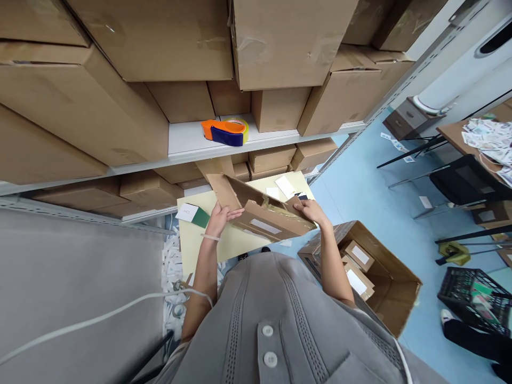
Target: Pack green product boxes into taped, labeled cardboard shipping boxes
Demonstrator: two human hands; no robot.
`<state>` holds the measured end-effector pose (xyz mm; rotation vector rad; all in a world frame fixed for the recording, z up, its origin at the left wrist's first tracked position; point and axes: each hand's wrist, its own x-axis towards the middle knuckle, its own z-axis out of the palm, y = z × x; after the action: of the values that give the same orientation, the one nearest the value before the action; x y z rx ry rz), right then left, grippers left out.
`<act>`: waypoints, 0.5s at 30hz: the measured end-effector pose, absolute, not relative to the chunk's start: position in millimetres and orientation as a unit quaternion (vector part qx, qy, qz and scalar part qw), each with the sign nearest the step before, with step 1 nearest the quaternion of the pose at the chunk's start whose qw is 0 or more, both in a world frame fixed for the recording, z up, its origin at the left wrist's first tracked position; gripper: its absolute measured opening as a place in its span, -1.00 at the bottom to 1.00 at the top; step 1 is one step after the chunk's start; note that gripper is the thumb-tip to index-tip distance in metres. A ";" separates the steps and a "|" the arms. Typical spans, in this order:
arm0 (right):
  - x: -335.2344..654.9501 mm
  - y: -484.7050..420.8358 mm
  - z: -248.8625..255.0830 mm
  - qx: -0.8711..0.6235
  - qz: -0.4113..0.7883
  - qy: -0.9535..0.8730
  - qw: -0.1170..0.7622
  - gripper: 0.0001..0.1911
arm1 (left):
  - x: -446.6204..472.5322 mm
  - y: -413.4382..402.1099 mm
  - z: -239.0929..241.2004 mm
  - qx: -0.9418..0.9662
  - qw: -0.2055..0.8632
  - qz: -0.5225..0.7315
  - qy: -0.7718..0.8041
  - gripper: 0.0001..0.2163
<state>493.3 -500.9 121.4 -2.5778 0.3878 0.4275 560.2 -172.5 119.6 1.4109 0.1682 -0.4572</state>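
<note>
A small open cardboard box (262, 216) with a white label is held above a pale yellow table (200, 245). My left hand (220, 217) grips its left end, fingers curled round the edge by a raised flap. My right hand (310, 209) is closed on its right end. A green and white card (192, 214) lies on the table just left of my left hand. White cards (285, 186) lie behind the box.
An orange and blue tape dispenser (224, 131) sits on a shelf (184, 141) among large cartons. A big open carton (368, 266) with small labelled boxes stands on the blue floor at right. Farther right are chairs, a black crate (476, 298) and another person's foot (448, 317).
</note>
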 end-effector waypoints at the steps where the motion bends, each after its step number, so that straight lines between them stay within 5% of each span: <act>1: 498.4 -497.3 124.2 -0.949 0.146 0.150 0.237 -0.57 | 559.6 -164.6 118.9 0.654 0.724 -0.205 0.078 -0.73; 15: 558.6 -454.2 135.0 -0.947 0.049 0.267 0.172 -0.56 | 534.8 -110.4 98.6 0.822 0.528 -0.205 0.060 -0.57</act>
<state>558.6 -454.2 135.0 -2.6876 0.7563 0.1392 534.8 -110.4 98.6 1.9638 0.1439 -0.4908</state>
